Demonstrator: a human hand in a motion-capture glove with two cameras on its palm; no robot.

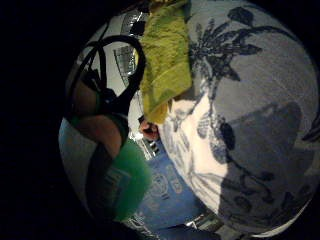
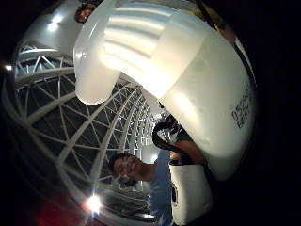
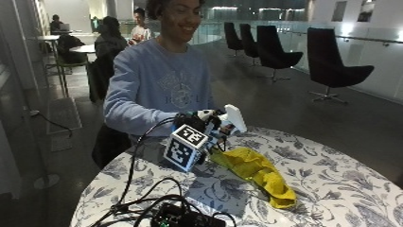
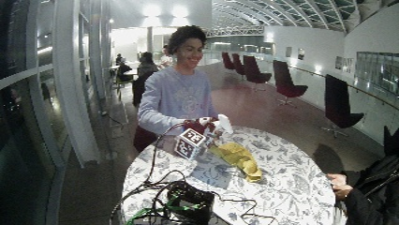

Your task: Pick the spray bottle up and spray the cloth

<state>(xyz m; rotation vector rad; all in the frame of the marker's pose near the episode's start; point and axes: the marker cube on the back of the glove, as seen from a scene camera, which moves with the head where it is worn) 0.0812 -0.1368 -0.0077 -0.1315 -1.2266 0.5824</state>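
In the outside view my gloved right hand [image 3: 206, 125] grips a spray bottle [image 3: 232, 118] and holds it up above the table's near side. Its white spray head points out over the table. The same white head [image 2: 169, 70] fills the thumb side palm view, and the bottle's green body [image 1: 126, 186] lies against the palm in the little finger side view. A yellow cloth [image 3: 255, 172] lies crumpled on the floral table [image 3: 334, 189], just below and beyond the bottle. The cloth [image 1: 165, 65] also shows in the little finger side view, with a bare fingertip at its near end.
A black box with cables [image 3: 182, 217] sits at the table's edge nearest the camera. Cables run from it to my hand. Dark chairs [image 3: 334, 66] stand well behind the table. The floral tabletop [image 4: 293, 187] stretches beyond the cloth [image 4: 237, 157].
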